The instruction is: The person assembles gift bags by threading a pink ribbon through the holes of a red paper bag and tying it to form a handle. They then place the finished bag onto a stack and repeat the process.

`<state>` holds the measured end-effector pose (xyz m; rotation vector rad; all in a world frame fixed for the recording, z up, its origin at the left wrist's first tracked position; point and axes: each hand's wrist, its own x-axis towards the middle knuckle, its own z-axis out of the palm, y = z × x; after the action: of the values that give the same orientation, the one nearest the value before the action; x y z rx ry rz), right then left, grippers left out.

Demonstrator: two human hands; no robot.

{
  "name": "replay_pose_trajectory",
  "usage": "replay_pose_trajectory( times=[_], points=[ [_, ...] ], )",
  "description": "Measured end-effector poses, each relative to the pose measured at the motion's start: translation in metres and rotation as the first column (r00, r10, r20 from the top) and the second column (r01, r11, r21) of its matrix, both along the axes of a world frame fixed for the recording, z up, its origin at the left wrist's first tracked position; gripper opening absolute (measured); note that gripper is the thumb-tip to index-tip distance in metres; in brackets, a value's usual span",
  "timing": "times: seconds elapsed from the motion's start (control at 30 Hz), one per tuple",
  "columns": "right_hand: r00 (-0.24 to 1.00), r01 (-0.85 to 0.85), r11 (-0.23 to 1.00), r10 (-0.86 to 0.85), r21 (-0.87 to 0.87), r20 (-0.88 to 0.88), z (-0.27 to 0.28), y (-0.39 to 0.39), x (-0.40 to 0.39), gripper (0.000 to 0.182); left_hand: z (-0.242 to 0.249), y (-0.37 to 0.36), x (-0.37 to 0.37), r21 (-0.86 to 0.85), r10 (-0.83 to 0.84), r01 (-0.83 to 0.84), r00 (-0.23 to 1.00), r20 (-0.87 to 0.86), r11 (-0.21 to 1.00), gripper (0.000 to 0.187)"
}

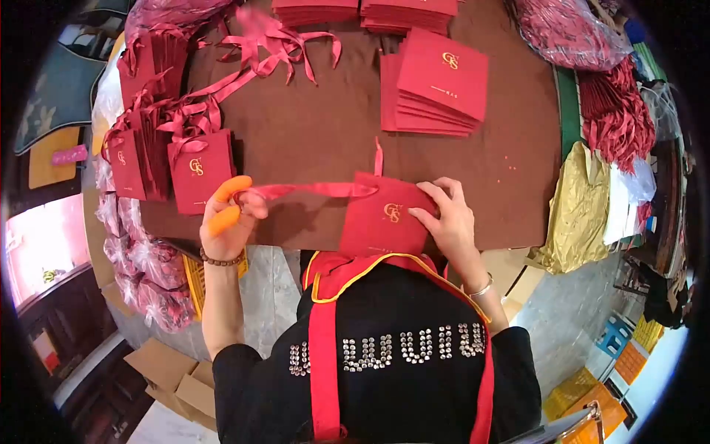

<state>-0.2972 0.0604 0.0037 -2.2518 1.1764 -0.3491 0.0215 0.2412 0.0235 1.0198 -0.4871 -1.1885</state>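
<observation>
A flat red paper gift bag with a gold logo lies at the table's near edge, against my apron. My right hand grips its right side, thumb on the front face. From its top left a pink-red ribbon runs stretched out to my left hand. Orange finger covers sit on two fingers of that hand, which are closed on the ribbon's end. A short ribbon end sticks up above the bag's top edge.
Flat red bags are stacked at the back right. Ribboned bags stand in bunches at the left, near loose ribbons. A gold plastic bag hangs at the right edge of the brown-covered table. Cardboard boxes lie on the floor.
</observation>
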Motion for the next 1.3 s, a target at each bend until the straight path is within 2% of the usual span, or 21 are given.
replay_pose_trajectory(
  times=[0.13,0.2,0.27,0.3,0.33,0.4,0.43,0.47,0.53,0.57,0.6,0.63,0.67,0.7,0.87,0.9,0.97,1.0,1.07,1.27,1.3],
  points=[
    [1.0,-0.024,0.999,0.024,0.039,0.01,0.001,0.001,0.006,0.039,0.029,-0.02,-0.019,-0.323,-0.183,0.056,0.907,-0.379,0.945,0.048],
    [1.0,-0.015,0.999,0.014,0.039,0.026,-0.001,0.003,0.007,0.039,0.036,-0.021,-0.027,-0.369,-0.234,0.107,0.919,-0.319,0.923,0.053],
    [0.997,-0.056,0.996,0.052,0.064,0.064,-0.005,0.006,0.008,0.038,0.042,-0.029,-0.038,-0.097,-0.307,0.324,0.938,0.161,0.941,0.056],
    [0.994,-0.051,0.994,0.042,0.092,0.098,-0.005,0.007,0.009,0.038,0.046,-0.037,-0.049,-0.057,-0.299,0.315,0.935,0.189,0.947,0.055],
    [0.995,-0.048,0.994,0.039,0.093,0.092,-0.005,0.006,0.01,0.038,0.047,-0.041,-0.048,-0.059,-0.302,0.317,0.936,0.184,0.947,0.055],
    [0.993,-0.062,0.992,0.05,0.112,0.102,-0.005,0.006,0.01,0.036,0.047,-0.049,-0.045,-0.125,-0.51,0.495,0.847,-0.153,0.86,0.049],
    [0.994,-0.061,0.991,0.049,0.116,0.099,-0.006,0.005,0.009,0.036,0.047,-0.054,-0.05,-0.043,-0.44,0.446,0.892,0.103,0.894,0.047],
    [0.99,-0.061,0.986,0.04,0.158,0.134,-0.005,0.005,0.009,0.034,0.047,-0.06,-0.059,-0.038,-0.441,0.447,0.892,0.097,0.894,0.047],
    [0.983,-0.061,0.979,0.026,0.193,0.179,-0.007,-0.003,0.01,0.032,0.05,-0.08,-0.077,-0.065,-0.151,0.21,0.855,0.495,0.976,0.047],
    [0.974,-0.102,0.97,0.053,0.222,0.219,-0.009,-0.007,0.008,0.029,0.05,-0.088,-0.081,-0.095,-0.16,0.206,0.921,0.356,0.974,0.04],
    [0.963,-0.145,0.958,0.079,0.249,0.258,-0.011,-0.01,0.007,0.027,0.047,-0.092,-0.082,-0.088,-0.164,0.208,0.92,0.357,0.974,0.04],
    [0.963,-0.145,0.957,0.077,0.253,0.26,-0.01,-0.013,0.007,0.027,0.044,-0.095,-0.082,0.0,-0.305,0.318,0.907,0.29,0.948,0.037],
    [0.965,-0.109,0.857,-0.031,0.503,0.262,-0.006,-0.015,0.006,0.025,0.041,-0.096,-0.084,0.08,-0.435,0.428,0.877,0.206,0.9,0.034],
    [0.963,-0.077,0.695,-0.135,0.715,0.235,-0.003,-0.018,0.005,0.022,0.038,-0.099,-0.092,0.108,-0.429,0.42,0.899,0.083,0.901,0.026],
    [0.958,-0.097,0.54,-0.176,0.836,0.225,-0.004,-0.028,-0.002,0.021,0.011,-0.109,-0.115,0.227,-0.426,0.462,0.884,-0.191,0.857,0.021],
    [0.962,-0.099,0.523,-0.167,0.847,0.216,-0.005,-0.03,-0.003,0.021,0.003,-0.109,-0.122,0.337,-0.445,0.387,0.888,0.113,0.858,0.023],
    [0.97,-0.114,0.53,-0.124,0.841,0.21,-0.006,-0.032,-0.006,0.021,-0.001,-0.106,-0.128,0.455,-0.484,0.233,0.655,0.579,0.859,0.027],
    [0.977,-0.129,0.538,-0.075,0.833,0.2,-0.006,-0.033,-0.007,0.021,0.0,-0.105,-0.13,0.459,-0.49,0.236,0.651,0.58,0.857,0.027],
    [0.972,-0.142,0.524,-0.085,0.84,0.218,-0.006,-0.035,-0.008,0.022,0.002,-0.101,-0.137,0.436,-0.47,0.182,0.436,0.767,0.881,0.022],
    [0.97,-0.152,0.477,-0.096,0.866,0.223,-0.005,-0.036,-0.005,0.024,-0.01,-0.095,-0.143,0.44,-0.468,0.161,0.366,0.804,0.883,0.017],
    [0.965,-0.151,0.466,-0.12,0.872,0.232,-0.005,-0.035,-0.005,0.024,-0.005,-0.097,-0.143,0.461,-0.488,0.16,0.286,0.825,0.873,0.017]
  ],
)
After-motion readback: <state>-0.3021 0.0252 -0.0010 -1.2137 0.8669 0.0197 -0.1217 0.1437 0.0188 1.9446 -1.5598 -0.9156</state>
